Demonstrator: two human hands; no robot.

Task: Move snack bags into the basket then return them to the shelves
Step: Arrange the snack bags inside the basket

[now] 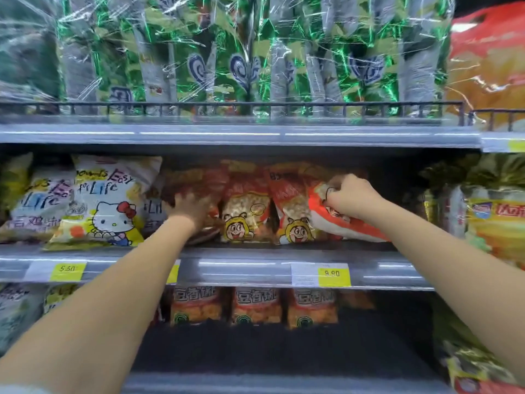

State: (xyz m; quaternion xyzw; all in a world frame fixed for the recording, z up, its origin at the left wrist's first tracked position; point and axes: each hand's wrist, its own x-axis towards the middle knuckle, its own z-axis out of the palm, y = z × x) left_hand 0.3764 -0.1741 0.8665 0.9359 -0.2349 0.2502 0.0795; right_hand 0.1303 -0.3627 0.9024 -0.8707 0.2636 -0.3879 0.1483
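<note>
Both my arms reach into the middle shelf (255,268), where several orange-red snack bags stand in a row. My left hand (190,209) is blurred and lies on the leftmost orange bag (196,183), fingers spread over its front. My right hand (350,196) grips the top of a tilted red-and-white snack bag (341,220) at the right end of the row. Between them stand two upright bags with a cartoon face, one (245,211) in the middle and another (289,214) to its right. No basket is in view.
White cartoon-cat snack bags (105,200) stand to the left. Yellow bags (494,220) fill the right side. Green wrapped packs (247,61) line the top shelf behind a black wire rail. Orange bags (255,305) sit on the lower shelf. Yellow price tags (333,275) mark the shelf edge.
</note>
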